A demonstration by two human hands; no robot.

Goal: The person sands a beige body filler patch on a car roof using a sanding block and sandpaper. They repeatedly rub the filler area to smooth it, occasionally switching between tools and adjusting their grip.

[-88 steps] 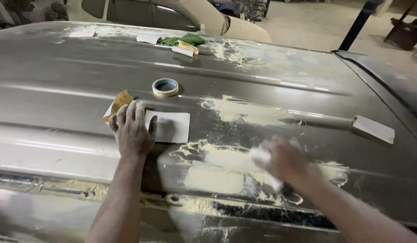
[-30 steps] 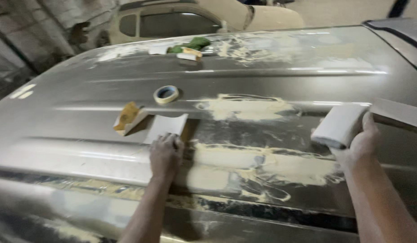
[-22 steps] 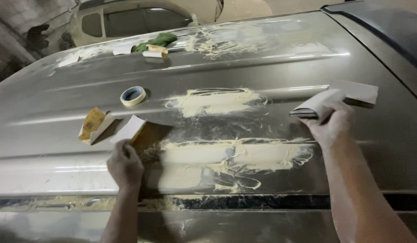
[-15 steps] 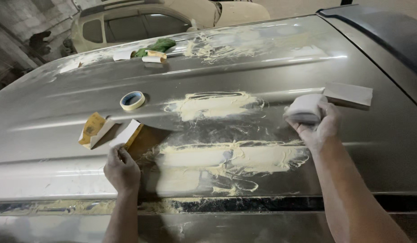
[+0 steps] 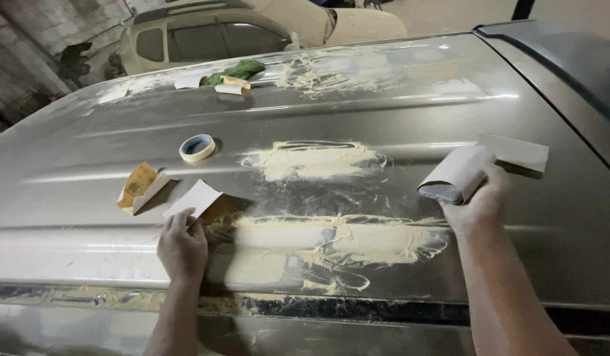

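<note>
Setting: dim workshop, with a pale beige car parked behind a dusty grey-bronze metal vehicle roof ribbed along its length.
Surface: two smeared patches of cream body filler, matte and powdery, one above the other near the middle of the roof.
Left hand: flat on the roof, fingers loosely bent, tips touching the lower edge of a white-backed sheet of sandpaper; nothing gripped.
Right hand: fingers clenched around a grey sanding block wrapped in tan sandpaper, held just above the roof to the right of the filler.
Near the block: flat grey-tan rectangular sheet, just beside the right hand.
Left side: folded yellow-orange sandpaper piece; round roll of cream masking tape lying flat.
Far edge: crumpled green cloth with small pale scraps beside it.
</note>
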